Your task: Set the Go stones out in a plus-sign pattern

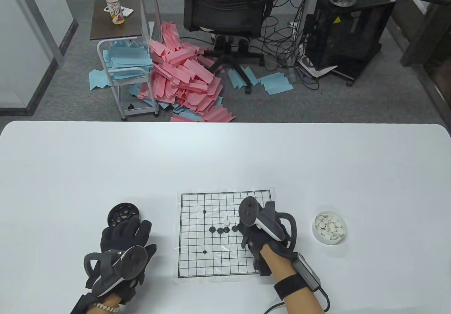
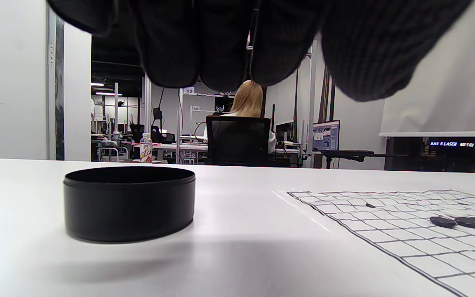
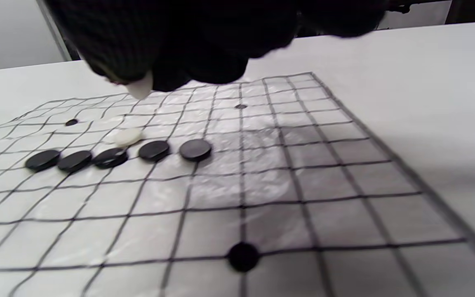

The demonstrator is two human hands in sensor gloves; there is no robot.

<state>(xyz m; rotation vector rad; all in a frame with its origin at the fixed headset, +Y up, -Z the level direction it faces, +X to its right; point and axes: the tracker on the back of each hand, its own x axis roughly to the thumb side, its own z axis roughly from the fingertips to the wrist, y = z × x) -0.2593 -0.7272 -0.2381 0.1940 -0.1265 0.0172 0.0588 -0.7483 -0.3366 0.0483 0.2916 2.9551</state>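
Your right hand (image 1: 262, 238) hovered curled, pinching a smooth white stone (image 3: 139, 88) over the glossy grid sheet (image 1: 197, 257); left hand (image 1: 121, 247) lay flat, fingers spread, holding nothing.

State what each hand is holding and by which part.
Right hand pinches a white stone at its fingertips, by its upper part; only the lower edge shows. Left hand holds nothing.

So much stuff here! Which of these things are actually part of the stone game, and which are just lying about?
Part of the job:
grid sheet
row of black stones
white stone on the grid
white stone in the right hand fingers
white stone bowl
black bowl

Just lying about:
pink and blue paper pile
bottle
office chair
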